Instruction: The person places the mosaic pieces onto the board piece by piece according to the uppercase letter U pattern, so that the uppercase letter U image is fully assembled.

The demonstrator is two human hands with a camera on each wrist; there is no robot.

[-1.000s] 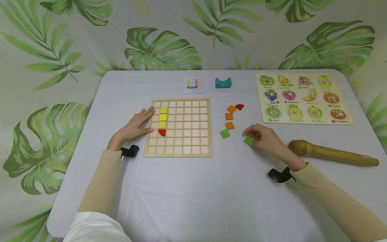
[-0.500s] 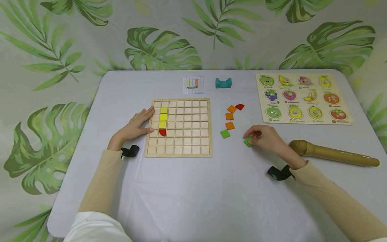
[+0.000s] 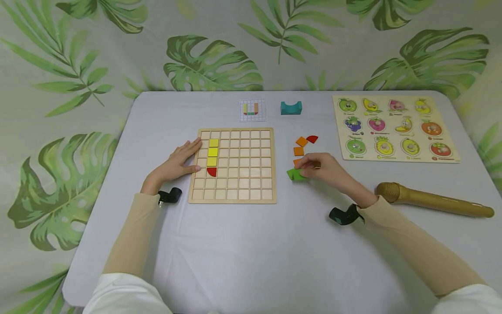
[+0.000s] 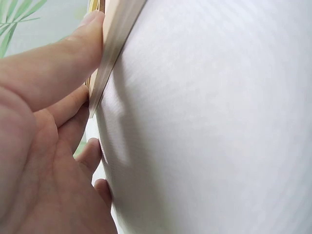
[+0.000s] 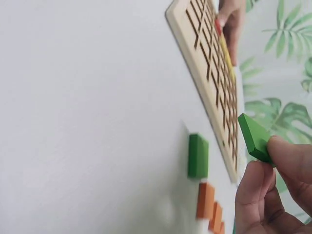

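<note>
My right hand [image 3: 325,170] pinches a green square tile [image 5: 255,139] between thumb and fingertips, lifted above the table in the right wrist view. Below it lies a second green tile [image 5: 198,156], with orange tiles [image 3: 299,151] in a line behind and a red quarter-circle tile [image 3: 312,139] at the far end. My left hand [image 3: 176,163] rests against the left edge of the wooden grid board [image 3: 243,198], its thumb on the rim. On the board, several yellow tiles [image 3: 213,152] form a column with a red quarter-circle tile [image 3: 211,172] beneath them.
Behind the board lie a small pattern card [image 3: 252,110] and a teal notched block [image 3: 291,108]. A fruit puzzle board [image 3: 396,127] occupies the back right of the table. A brown microphone-shaped object [image 3: 435,200] lies beside my right forearm.
My right hand has picked up the green tile and carried it left, over the other green tile. My left hand stays at the board's edge.
</note>
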